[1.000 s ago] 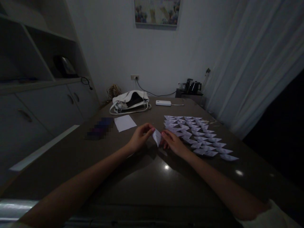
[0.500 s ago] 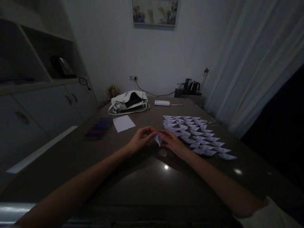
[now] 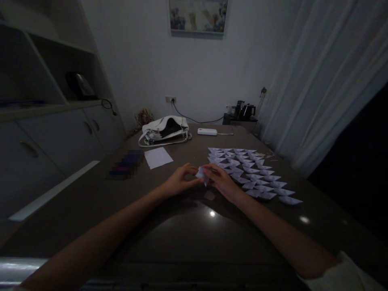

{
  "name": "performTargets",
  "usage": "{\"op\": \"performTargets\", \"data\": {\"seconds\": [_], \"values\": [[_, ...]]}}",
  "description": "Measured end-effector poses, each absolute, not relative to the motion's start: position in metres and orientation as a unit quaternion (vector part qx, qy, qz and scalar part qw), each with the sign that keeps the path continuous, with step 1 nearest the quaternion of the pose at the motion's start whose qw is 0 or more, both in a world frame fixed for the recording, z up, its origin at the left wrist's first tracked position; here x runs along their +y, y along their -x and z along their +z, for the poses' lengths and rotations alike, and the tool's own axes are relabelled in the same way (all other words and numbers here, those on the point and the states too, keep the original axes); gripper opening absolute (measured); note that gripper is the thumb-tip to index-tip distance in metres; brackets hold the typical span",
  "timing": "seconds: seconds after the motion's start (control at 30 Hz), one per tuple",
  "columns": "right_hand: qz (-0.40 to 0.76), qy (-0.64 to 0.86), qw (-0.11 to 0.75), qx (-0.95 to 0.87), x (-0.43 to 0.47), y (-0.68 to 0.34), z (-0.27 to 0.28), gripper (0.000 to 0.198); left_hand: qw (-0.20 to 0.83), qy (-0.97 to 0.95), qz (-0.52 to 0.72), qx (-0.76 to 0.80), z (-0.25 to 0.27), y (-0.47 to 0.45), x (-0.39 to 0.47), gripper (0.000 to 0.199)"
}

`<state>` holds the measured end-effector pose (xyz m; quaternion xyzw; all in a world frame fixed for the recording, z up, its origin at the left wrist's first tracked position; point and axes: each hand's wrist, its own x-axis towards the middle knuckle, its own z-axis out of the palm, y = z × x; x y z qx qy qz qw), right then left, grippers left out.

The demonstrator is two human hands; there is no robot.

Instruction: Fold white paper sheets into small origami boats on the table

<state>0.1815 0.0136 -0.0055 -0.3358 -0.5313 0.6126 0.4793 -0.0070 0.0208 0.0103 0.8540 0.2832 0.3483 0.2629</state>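
Between my two hands, a little above the table, is a small folded piece of white paper, its lower corner pointing down. My left hand pinches it from the left, thumb at its lower edge and fingers curled behind. On the other side my right hand grips it between thumb and fingers. Rows of folded white paper boats stand just beyond and to the right of my right hand. A stack of flat white paper sheets lies past my left hand.
The dark glossy table reflects the lamps. At its far end rest a white handbag and a white power strip or box with a cord. A blurred dark object lies on the left. Black kettles stand behind.
The folded paper has turned slightly and shows more of its face. My left thumb has slid down and right along it, while my right fingers have shifted their grip.
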Motion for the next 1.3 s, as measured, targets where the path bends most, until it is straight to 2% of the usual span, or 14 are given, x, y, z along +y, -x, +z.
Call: {"op": "performTargets", "data": {"seconds": [0.3,0.63,0.83,1.03,1.3], "values": [[0.616,0.334,0.467,-0.540,0.0160,-0.1813,-0.0096,0.036,0.267,-0.859,0.332,0.283,0.0100,0.0078,0.0221,0.032],[0.631,0.314,0.459,-0.541,0.0153,-0.1814,-0.0115,0.038,0.269,-0.851,0.348,0.286,0.0120,0.0081,0.0218,0.032],[0.663,0.315,0.458,-0.501,0.0187,-0.1838,-0.0126,0.039,0.277,-0.847,0.357,0.279,0.0161,0.0086,0.0203,0.023],[0.684,0.309,0.442,-0.491,0.0181,-0.1839,-0.0124,0.038,0.316,-0.835,0.351,0.282,0.0191,0.0069,0.0199,0.027],[0.646,0.332,0.453,-0.517,0.0180,-0.1849,-0.0109,0.041,0.316,-0.830,0.341,0.308,0.0145,0.0072,0.0221,0.029]]}}
